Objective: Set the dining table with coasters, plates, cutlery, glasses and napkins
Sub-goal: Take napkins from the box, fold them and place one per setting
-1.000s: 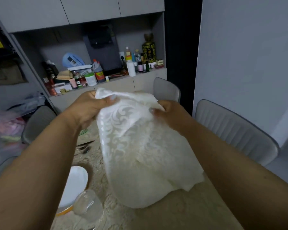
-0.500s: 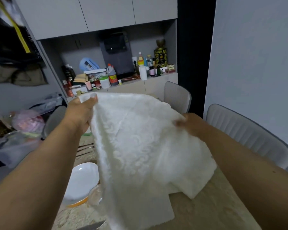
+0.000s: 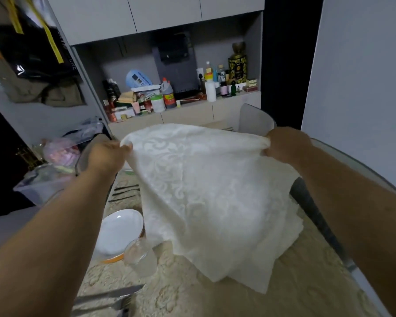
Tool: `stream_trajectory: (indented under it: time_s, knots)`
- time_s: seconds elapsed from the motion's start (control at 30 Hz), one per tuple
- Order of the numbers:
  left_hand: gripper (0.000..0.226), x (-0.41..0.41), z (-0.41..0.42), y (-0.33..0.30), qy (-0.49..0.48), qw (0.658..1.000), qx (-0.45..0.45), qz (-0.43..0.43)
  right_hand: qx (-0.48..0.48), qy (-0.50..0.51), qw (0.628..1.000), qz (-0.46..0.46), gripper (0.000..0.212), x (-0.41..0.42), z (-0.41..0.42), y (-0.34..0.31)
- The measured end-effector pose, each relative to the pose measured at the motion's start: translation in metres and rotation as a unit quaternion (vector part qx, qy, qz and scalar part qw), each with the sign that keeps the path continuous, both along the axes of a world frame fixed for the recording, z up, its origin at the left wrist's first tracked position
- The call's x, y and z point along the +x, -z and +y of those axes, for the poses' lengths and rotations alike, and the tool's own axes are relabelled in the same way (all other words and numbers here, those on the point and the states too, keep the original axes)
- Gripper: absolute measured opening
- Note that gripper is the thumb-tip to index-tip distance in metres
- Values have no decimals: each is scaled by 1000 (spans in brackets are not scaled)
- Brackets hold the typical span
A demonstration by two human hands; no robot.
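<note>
A white patterned cloth napkin [image 3: 206,193] hangs spread out in the air above the table. My left hand [image 3: 106,154] pinches its upper left corner and my right hand [image 3: 286,145] grips its upper right corner. Its lower edge droops onto the beige patterned tablecloth [image 3: 192,298]. To the left on the table lies a white plate with an orange rim [image 3: 118,232], with a clear glass [image 3: 140,257] just in front of it. A knife [image 3: 114,294] and a fork lie near the front edge. More cutlery [image 3: 125,191] lies farther back on the left.
Grey chairs stand at the far end [image 3: 255,120] and along the right side [image 3: 318,211] of the table. A counter niche [image 3: 169,97] behind holds several bottles and boxes. Plastic bags and a bin [image 3: 55,165] sit at the left.
My hands have moved apart and stretched the napkin wide open; it was bunched between them a second ago. The view has tilted down a little.
</note>
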State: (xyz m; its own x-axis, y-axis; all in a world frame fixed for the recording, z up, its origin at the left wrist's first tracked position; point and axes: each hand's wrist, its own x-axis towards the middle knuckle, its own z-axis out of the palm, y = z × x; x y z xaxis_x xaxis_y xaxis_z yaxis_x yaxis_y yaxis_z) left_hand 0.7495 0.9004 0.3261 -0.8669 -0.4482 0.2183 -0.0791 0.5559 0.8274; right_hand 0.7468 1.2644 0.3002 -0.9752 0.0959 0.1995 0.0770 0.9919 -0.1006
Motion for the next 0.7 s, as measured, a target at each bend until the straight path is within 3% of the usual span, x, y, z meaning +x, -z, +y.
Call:
stream_trajectory:
  time_s: [0.07, 0.1, 0.23, 0.3, 0.4, 0.47, 0.53, 0.7]
  knots:
    - [29, 1, 1, 12, -29, 999, -18, -17, 5, 7, 1000, -1, 41, -4, 0, 11]
    - [28, 3, 1, 17, -22, 999, 18, -22, -17, 5, 1000, -4, 38, -6, 0, 17]
    - [18, 8, 3, 30, 47, 967, 249, -1, -228, -33, 973, 16, 21, -17, -6, 33]
    - [14, 14, 2, 29, 63, 965, 250, 41, -282, -46, 956, 69, 17, -19, -8, 30]
    - [31, 24, -5, 16, 111, 974, 173, 96, -321, -63, 919, 221, 17, -6, -10, 0]
    - [40, 31, -8, 0, 119, 966, 188, 134, -330, -65, 887, 316, 27, 5, -9, -26]
    - [32, 39, -6, -15, 111, 953, 222, 172, -304, -68, 870, 383, 28, 16, -7, -45]
    - [22, 84, -14, -15, 177, 945, 214, 173, -196, -88, 873, 437, 25, 53, 7, -51]
